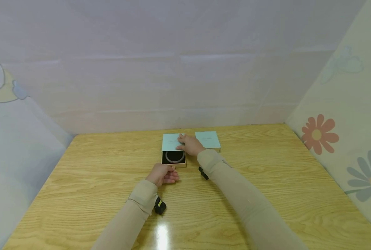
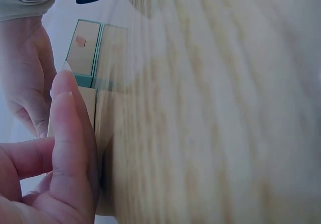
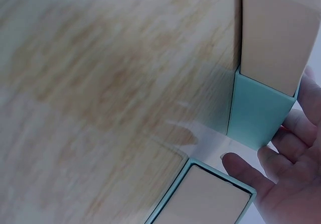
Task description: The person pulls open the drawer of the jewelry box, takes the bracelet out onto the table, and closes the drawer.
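Head view: work apparently partway along, judging by two matching boxes toward the back of the yellowish wood-grain desk (image 1: 110,180). Done: a beige, rectangular, black-lined drawer (image 1: 178,165), slid well out from a pale-blue, card-like rectangular sleeve (image 1: 169,141). Not done: drawer not fully clear of the sleeve, contents not lifted out. Inside, a slim, round, greyish translucent bangle (image 1: 174,161), lying on the black lining, far edge close to or under the sleeve's front.

Just to the right, apart from the sleeve, a second pale-blue rectangular box (image 1: 208,139): drawer fully in, so presumably untouched; contents hidden. On its beige front, in the left wrist view, a small orange tab (image 2: 81,41).

Left hand (image 1: 163,174): right at the drawer's front, some fingers (image 2: 72,143) extended, thumb drawn in close; impossible to tell whether pinching anything. Right hand (image 1: 190,144): fingers loosely spread, resting across the sleeve's top near its right edge, likely steadying it, nothing clasped.
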Demonstrator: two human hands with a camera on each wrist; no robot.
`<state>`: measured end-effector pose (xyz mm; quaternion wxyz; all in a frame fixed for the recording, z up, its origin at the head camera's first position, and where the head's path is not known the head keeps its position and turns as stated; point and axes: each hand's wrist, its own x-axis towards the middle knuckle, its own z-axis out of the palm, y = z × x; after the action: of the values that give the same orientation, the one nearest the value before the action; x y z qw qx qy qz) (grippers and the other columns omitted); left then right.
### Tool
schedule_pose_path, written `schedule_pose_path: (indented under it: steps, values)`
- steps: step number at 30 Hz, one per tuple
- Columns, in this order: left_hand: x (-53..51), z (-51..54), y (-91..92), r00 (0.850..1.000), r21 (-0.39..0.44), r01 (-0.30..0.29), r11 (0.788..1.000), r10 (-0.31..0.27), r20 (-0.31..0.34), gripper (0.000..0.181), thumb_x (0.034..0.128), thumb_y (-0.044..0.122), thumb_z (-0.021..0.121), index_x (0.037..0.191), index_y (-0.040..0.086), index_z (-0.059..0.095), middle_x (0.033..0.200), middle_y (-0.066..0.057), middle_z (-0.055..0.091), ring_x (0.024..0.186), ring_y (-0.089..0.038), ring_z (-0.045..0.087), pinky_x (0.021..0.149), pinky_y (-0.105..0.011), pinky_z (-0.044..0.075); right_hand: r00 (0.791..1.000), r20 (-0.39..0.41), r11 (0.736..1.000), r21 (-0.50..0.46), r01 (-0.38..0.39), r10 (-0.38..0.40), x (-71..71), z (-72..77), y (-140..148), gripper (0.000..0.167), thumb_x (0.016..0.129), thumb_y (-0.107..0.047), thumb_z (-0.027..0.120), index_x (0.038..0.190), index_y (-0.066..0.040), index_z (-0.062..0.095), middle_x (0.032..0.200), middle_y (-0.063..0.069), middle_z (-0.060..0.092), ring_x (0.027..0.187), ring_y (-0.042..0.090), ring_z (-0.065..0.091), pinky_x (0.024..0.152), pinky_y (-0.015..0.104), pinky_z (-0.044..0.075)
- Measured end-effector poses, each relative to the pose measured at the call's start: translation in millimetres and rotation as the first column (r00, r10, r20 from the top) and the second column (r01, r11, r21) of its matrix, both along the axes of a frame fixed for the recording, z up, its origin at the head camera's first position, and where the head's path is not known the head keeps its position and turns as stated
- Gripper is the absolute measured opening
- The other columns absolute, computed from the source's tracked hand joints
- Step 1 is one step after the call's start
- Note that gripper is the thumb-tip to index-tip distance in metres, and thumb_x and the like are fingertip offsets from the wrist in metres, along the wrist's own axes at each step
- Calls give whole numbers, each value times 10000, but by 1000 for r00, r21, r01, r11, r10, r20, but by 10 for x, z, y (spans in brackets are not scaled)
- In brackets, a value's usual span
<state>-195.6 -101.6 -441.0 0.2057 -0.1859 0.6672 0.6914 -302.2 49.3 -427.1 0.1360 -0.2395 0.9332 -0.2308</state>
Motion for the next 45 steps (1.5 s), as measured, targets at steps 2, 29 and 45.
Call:
schedule_pose_path:
  steps: [2,29,45]
  values:
    - [5,5,2,1000,-2,2,1000,-2,0,202,960,-7,511,982,-154,647,628,-79,648,547,-136,650,496,-216,534,1000,5,1000,-3,0,0,4,4,-1,601,985,-310,558,1488,-57,349,1579,109,221,1455,293,157,1176,423,187]
    - [71,-11,-2,999,-5,29,1000,-29,18,188,967,-5,504,958,-132,642,661,-89,650,566,-149,655,507,-224,543,1000,-7,1000,18,2,-2,-10,-1,-2,596,990,-328,554,1485,-61,358,1578,95,222,1454,277,165,1176,414,183]
    - [124,4,-32,999,-12,36,999,-36,15,180,974,1,515,959,-129,638,672,-92,653,568,-158,662,497,-225,544,1000,-7,1000,21,4,-4,-6,-9,-17,604,986,-331,556,1486,-58,358,1580,94,222,1456,274,164,1174,415,196]
